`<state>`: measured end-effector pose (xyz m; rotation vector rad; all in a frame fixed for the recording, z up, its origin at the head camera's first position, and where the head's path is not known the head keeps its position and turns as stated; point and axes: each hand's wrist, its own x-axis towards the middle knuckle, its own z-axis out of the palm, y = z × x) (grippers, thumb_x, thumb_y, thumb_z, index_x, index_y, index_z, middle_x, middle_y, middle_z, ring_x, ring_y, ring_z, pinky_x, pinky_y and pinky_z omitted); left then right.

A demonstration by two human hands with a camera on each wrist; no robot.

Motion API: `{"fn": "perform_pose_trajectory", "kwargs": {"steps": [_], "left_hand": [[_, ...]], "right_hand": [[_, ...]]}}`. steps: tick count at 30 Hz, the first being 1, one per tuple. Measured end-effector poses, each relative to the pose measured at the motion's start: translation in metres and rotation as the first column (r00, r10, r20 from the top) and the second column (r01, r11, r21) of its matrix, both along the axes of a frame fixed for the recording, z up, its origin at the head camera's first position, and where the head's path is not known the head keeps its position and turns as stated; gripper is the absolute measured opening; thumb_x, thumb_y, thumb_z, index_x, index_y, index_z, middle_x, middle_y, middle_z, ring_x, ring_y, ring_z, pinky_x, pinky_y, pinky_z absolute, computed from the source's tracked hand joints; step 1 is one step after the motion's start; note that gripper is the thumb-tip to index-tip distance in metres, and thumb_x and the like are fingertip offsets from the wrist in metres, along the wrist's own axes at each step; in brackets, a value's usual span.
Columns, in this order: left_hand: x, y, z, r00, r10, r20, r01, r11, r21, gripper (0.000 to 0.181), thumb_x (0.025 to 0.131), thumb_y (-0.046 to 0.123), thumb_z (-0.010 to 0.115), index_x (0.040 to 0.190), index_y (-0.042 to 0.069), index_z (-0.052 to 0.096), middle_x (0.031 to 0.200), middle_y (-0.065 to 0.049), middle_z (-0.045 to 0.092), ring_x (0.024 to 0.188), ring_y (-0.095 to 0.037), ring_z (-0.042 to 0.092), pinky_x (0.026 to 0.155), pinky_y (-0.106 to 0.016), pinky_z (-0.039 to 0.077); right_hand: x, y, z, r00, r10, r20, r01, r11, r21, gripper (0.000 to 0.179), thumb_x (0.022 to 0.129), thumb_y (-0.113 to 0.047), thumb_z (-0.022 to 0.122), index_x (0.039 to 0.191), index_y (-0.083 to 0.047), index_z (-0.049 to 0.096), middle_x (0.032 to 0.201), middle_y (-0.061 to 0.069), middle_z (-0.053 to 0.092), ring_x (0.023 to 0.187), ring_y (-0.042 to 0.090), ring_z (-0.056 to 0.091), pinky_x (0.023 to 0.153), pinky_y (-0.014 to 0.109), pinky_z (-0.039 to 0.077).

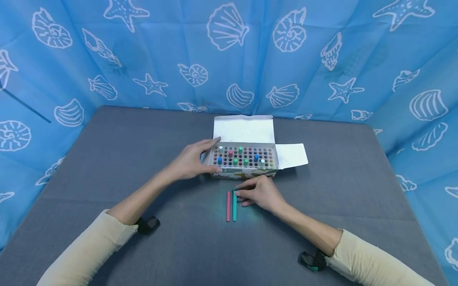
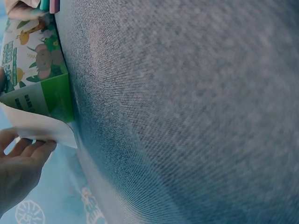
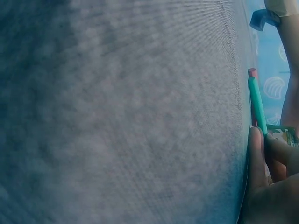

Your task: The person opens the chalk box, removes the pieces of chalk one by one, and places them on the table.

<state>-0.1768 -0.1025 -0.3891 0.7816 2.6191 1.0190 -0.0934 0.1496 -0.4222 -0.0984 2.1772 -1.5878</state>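
Note:
A cardboard box (image 1: 250, 172) with animal pictures on its side stands at the middle of the table. Inside it, a perforated tray (image 1: 266, 151) holds several chalk sticks upright, blue, green, white and pink at their tops. My left hand (image 1: 193, 161) grips the box's left end, thumb at the front and fingers behind. Before the box, a pink chalk stick (image 1: 228, 208) and a green chalk stick (image 1: 234, 208) lie side by side, pointing toward me. The thumb and fingers of my right hand (image 1: 260, 193) pinch the green stick's far end, seen also in the right wrist view.
The box's white lid (image 1: 244, 130) is raised at the back, and a white side flap (image 1: 291, 155) sticks out to the right. Grey cloth covers the table (image 1: 161, 246). A blue curtain (image 1: 161, 47) with shell prints hangs behind and at the sides.

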Motion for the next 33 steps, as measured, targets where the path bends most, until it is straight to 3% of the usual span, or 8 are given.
{"fn": "perform_pose_trajectory", "kwargs": {"steps": [12, 20, 25, 33], "left_hand": [[0.0, 0.001, 0.0, 1.0, 0.006, 0.01, -0.006, 1.0, -0.005, 0.092, 0.083, 0.038, 0.082, 0.157, 0.02, 0.031, 0.156, -0.016, 0.036, 0.14, -0.037, 0.038, 0.109, -0.055, 0.037], [0.0, 0.001, -0.001, 1.0, 0.004, 0.014, -0.004, 1.0, 0.0, 0.091, 0.084, 0.039, 0.081, 0.157, 0.021, 0.03, 0.157, -0.016, 0.035, 0.141, -0.037, 0.037, 0.111, -0.055, 0.036], [0.0, 0.0, -0.001, 1.0, 0.006, 0.013, -0.006, 1.0, 0.005, 0.092, 0.083, 0.04, 0.081, 0.158, 0.021, 0.03, 0.157, -0.016, 0.035, 0.141, -0.037, 0.037, 0.111, -0.056, 0.036], [0.0, 0.0, -0.001, 1.0, 0.01, 0.012, -0.01, 1.0, -0.002, 0.092, 0.083, 0.04, 0.081, 0.157, 0.021, 0.031, 0.156, -0.016, 0.036, 0.14, -0.037, 0.038, 0.111, -0.055, 0.036]], "right_hand": [[0.0, 0.001, 0.001, 1.0, 0.005, -0.009, -0.004, 1.0, 0.022, 0.019, 0.09, -0.006, 0.072, 0.107, 0.003, 0.075, 0.095, 0.015, 0.075, 0.07, 0.024, 0.073, 0.065, 0.033, 0.061], [0.002, 0.006, 0.005, 0.996, 0.054, -0.073, -0.049, 0.997, 0.06, 0.017, 0.091, -0.008, 0.073, 0.105, 0.0, 0.076, 0.089, 0.01, 0.075, 0.069, 0.022, 0.073, 0.064, 0.032, 0.061], [0.0, 0.011, 0.01, 0.982, 0.128, -0.138, -0.12, 0.991, 0.061, 0.017, 0.092, -0.013, 0.073, 0.106, -0.004, 0.076, 0.083, 0.007, 0.075, 0.072, 0.021, 0.073, 0.066, 0.033, 0.06], [-0.002, 0.022, 0.02, 0.951, 0.211, -0.226, -0.212, 0.977, 0.019, 0.022, 0.093, -0.017, 0.072, 0.11, -0.004, 0.075, 0.088, 0.012, 0.075, 0.076, 0.029, 0.072, 0.07, 0.04, 0.059]]}}
